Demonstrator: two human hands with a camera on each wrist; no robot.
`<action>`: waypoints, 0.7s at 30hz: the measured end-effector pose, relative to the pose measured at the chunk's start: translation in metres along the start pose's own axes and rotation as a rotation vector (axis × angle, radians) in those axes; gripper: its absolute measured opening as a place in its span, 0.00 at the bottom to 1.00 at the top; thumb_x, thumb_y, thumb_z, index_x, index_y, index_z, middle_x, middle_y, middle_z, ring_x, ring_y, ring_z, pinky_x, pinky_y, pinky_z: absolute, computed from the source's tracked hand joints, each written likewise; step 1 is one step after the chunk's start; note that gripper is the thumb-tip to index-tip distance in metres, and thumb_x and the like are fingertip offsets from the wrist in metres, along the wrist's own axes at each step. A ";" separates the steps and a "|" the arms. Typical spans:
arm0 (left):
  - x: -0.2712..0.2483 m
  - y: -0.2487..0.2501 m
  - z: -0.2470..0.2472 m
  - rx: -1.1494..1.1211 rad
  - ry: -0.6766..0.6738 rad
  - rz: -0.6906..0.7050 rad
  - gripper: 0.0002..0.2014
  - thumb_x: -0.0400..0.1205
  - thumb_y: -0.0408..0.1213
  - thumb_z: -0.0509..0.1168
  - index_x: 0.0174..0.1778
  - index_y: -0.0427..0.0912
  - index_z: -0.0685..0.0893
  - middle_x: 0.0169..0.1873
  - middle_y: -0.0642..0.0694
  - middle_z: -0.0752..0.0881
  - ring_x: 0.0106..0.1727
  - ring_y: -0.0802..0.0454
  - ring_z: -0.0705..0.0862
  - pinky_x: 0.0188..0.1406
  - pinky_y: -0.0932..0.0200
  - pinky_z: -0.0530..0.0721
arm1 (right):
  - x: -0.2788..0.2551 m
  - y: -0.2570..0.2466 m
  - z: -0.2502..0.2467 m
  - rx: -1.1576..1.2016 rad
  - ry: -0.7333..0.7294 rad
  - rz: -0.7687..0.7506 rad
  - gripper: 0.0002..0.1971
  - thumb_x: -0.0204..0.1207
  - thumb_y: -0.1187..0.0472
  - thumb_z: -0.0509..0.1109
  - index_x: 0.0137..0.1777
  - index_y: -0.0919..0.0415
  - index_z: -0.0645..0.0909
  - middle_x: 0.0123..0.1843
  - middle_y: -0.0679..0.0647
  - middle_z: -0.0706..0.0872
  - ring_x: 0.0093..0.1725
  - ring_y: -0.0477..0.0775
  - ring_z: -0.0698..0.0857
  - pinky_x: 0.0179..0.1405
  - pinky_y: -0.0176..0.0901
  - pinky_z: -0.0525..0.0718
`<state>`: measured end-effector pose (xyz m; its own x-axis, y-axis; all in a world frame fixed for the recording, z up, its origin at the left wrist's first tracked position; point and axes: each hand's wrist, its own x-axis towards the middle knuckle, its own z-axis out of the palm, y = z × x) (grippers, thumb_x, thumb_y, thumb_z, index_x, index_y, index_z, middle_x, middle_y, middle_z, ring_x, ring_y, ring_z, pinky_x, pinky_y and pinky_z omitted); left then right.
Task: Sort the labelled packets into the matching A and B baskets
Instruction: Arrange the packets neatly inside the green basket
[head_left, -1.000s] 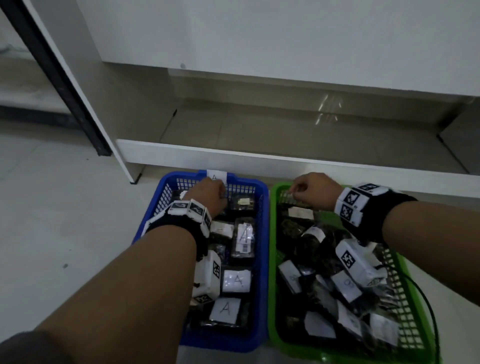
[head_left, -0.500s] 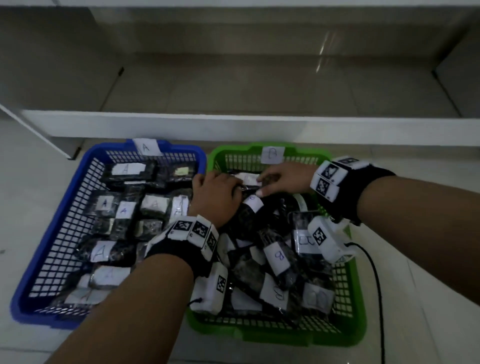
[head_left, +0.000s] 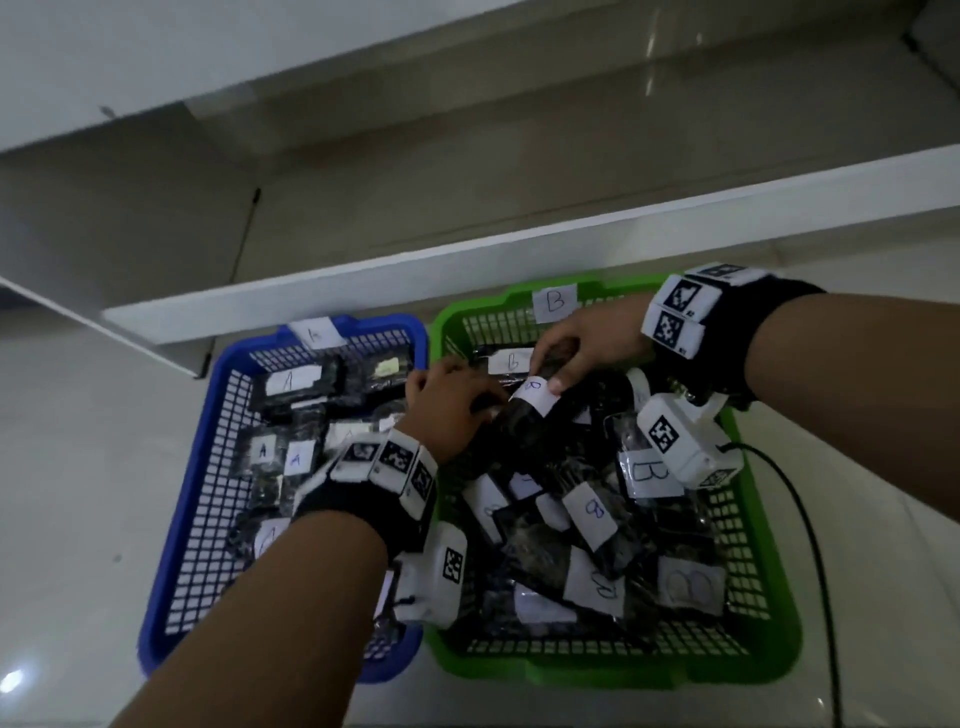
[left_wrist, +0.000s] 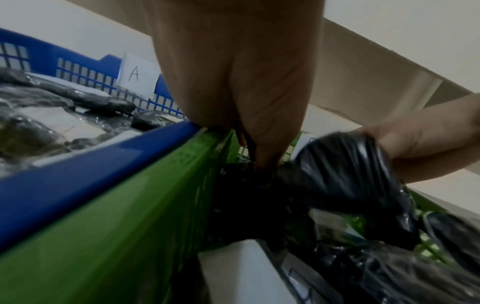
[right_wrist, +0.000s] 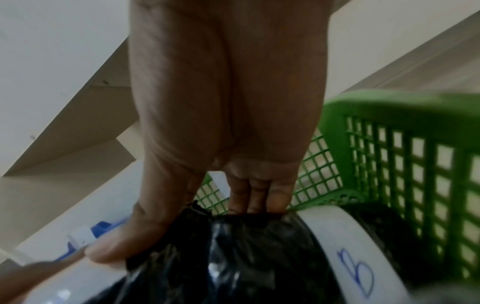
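A blue basket tagged A holds several A packets. Beside it on the right, the green basket, tagged B, is heaped with B packets. My right hand pinches the top of a black packet with a white B label at the green basket's far left. In the right wrist view the thumb and fingers clamp the black packet. My left hand is curled round the lower part of the same packet. Its fingertips dig among dark packets beside the green rim.
A white shelf ledge runs just behind both baskets. A black cable trails along the green basket's right side. Pale tiled floor lies left of the blue basket. The baskets touch side by side.
A second ago each hand was at the far rim of its own basket. The left hand then crossed into the green basket, and both now hold a B packet there.
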<state>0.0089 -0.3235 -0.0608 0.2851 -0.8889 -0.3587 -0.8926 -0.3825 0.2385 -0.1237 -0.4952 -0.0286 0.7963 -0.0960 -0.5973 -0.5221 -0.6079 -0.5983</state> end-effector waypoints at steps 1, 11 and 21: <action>-0.002 0.000 0.002 -0.004 0.049 -0.003 0.12 0.83 0.43 0.61 0.60 0.59 0.82 0.66 0.59 0.79 0.77 0.48 0.60 0.71 0.45 0.52 | -0.004 0.001 -0.004 0.024 0.012 0.013 0.18 0.74 0.48 0.71 0.64 0.45 0.78 0.64 0.47 0.77 0.61 0.49 0.77 0.58 0.40 0.74; 0.008 -0.012 -0.005 -0.321 0.052 -0.022 0.06 0.79 0.48 0.65 0.48 0.54 0.80 0.54 0.48 0.83 0.64 0.46 0.77 0.71 0.43 0.64 | -0.026 0.003 -0.013 0.672 0.165 0.095 0.13 0.76 0.61 0.70 0.59 0.46 0.78 0.65 0.56 0.81 0.56 0.67 0.87 0.59 0.57 0.84; 0.010 -0.023 -0.012 -0.674 0.019 0.025 0.04 0.76 0.47 0.72 0.39 0.61 0.83 0.46 0.60 0.86 0.58 0.52 0.81 0.67 0.47 0.75 | -0.025 -0.012 -0.036 0.724 0.811 0.120 0.33 0.70 0.72 0.70 0.70 0.46 0.63 0.50 0.61 0.80 0.40 0.57 0.83 0.34 0.50 0.86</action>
<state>0.0365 -0.3265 -0.0595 0.2790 -0.9015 -0.3309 -0.4878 -0.4299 0.7598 -0.1266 -0.5134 0.0131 0.5538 -0.7760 -0.3020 -0.4546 0.0222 -0.8904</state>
